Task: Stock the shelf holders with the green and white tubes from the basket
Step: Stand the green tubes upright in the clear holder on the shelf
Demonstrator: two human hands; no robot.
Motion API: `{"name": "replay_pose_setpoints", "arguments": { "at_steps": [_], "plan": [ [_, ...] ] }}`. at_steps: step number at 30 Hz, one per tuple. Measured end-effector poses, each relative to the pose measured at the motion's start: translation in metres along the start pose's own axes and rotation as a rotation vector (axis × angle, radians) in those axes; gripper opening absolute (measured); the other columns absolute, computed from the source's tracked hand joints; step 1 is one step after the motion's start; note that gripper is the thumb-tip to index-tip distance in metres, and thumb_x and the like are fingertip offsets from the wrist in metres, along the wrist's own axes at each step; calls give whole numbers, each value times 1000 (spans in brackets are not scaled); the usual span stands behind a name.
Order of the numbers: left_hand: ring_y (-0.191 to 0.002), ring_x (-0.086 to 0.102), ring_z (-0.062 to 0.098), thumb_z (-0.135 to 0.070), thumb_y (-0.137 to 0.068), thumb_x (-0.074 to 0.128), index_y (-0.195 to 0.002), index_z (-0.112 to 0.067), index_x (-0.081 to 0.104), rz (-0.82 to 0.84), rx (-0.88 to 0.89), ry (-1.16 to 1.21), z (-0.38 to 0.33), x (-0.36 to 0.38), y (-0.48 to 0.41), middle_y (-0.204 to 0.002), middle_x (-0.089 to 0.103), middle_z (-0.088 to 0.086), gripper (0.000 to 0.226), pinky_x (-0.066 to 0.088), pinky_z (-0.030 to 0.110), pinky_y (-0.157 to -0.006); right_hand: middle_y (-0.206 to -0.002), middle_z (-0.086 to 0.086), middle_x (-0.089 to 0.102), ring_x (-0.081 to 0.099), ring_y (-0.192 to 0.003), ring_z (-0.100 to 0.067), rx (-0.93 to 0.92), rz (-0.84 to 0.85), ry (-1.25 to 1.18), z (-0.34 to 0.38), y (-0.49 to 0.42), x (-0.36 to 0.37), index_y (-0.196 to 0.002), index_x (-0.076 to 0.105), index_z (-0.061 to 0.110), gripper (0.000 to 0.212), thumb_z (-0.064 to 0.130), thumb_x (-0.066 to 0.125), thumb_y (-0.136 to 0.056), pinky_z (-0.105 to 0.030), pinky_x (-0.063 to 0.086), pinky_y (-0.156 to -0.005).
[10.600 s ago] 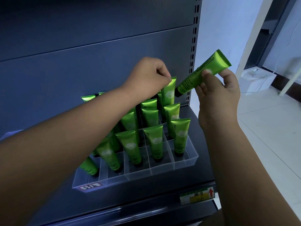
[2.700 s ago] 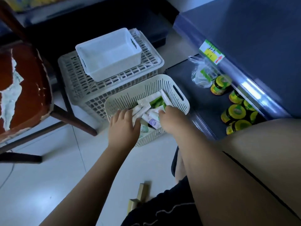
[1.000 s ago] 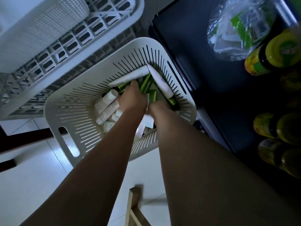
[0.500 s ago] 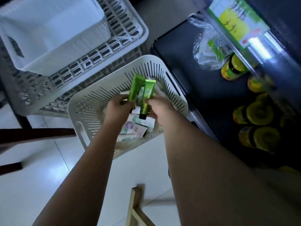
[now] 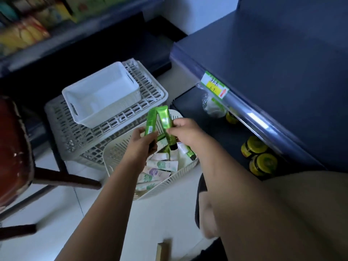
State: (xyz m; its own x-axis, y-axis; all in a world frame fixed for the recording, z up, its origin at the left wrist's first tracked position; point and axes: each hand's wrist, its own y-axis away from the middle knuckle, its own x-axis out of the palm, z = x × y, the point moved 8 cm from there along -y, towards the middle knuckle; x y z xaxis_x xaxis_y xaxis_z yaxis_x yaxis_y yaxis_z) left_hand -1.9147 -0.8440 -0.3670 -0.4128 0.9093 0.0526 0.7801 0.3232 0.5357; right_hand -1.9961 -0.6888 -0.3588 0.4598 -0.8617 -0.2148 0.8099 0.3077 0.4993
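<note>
Both hands are raised just above the round white basket [image 5: 120, 153] on the floor. My left hand [image 5: 143, 142] grips a green tube [image 5: 150, 121], crimped end up. My right hand [image 5: 185, 131] pinches a second green tube [image 5: 166, 127], black cap pointing down. The two tubes stand side by side, nearly touching. In the basket lie several white tubes [image 5: 162, 164] with green and purple prints, and another green tube [image 5: 189, 153] by the right rim. The shelf holders are out of view.
A white bin [image 5: 101, 95] sits on a slatted white crate [image 5: 62, 132] behind the basket. A dark blue shelf [image 5: 263, 68] with a price tag [image 5: 214, 84] overhangs yellow-lidded jars [image 5: 262, 163] at right. A red-brown chair [image 5: 13, 147] stands at left.
Half a second ago both hands held the green tubes low inside the basket; now they have lifted them higher, and my view has pulled back and up.
</note>
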Motion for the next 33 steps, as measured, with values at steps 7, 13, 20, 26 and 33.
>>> {"name": "replay_pose_setpoints", "arguments": {
  "at_steps": [7, 13, 20, 26, 33],
  "plan": [
    [-68, 64, 23, -15, -97, 67, -92, -9, 77, 125, 255, -203, -65, 51, 54, -74, 74, 7, 13, 53, 41, -74, -94, 0, 79, 75, -94, -22, -214, -118, -107, 51, 50, -44, -97, 76, 19, 11, 23, 75, -87, -47, 58, -94],
    [-77, 75, 25, 0, -95, 64, -116, -14, 69, 246, 487, -228, -126, 91, 99, -88, 77, 9, 26, 62, 37, -71, -87, -4, 77, 66, -75, -11, -400, -242, -114, 88, 106, -92, -90, 76, 18, 11, 25, 72, -82, -34, 53, -78],
    [-82, 69, 34, -1, -76, 62, -112, -16, 66, 422, 627, -191, -174, 169, 157, -94, 73, 16, 39, 58, 53, -79, -80, -6, 69, 57, -73, -10, -541, -518, -159, 109, 194, -172, -92, 70, 11, 13, 22, 66, -87, -32, 47, -71],
    [-82, 70, 29, 5, -88, 56, -112, -13, 67, 604, 742, -293, -186, 251, 224, -100, 72, 17, 31, 58, 63, -82, -92, -5, 75, 63, -81, -8, -612, -681, -182, 96, 288, -241, -101, 73, 9, 11, 9, 66, -92, -29, 49, -77],
    [-71, 66, 14, 8, -96, 55, -116, -9, 66, 859, 743, -252, -156, 338, 307, -78, 69, -6, 28, 60, 36, -66, -91, 1, 76, 66, -81, -7, -570, -901, -169, 51, 406, -300, -97, 73, 22, 22, 3, 63, -90, -29, 53, -81]
  ]
}}
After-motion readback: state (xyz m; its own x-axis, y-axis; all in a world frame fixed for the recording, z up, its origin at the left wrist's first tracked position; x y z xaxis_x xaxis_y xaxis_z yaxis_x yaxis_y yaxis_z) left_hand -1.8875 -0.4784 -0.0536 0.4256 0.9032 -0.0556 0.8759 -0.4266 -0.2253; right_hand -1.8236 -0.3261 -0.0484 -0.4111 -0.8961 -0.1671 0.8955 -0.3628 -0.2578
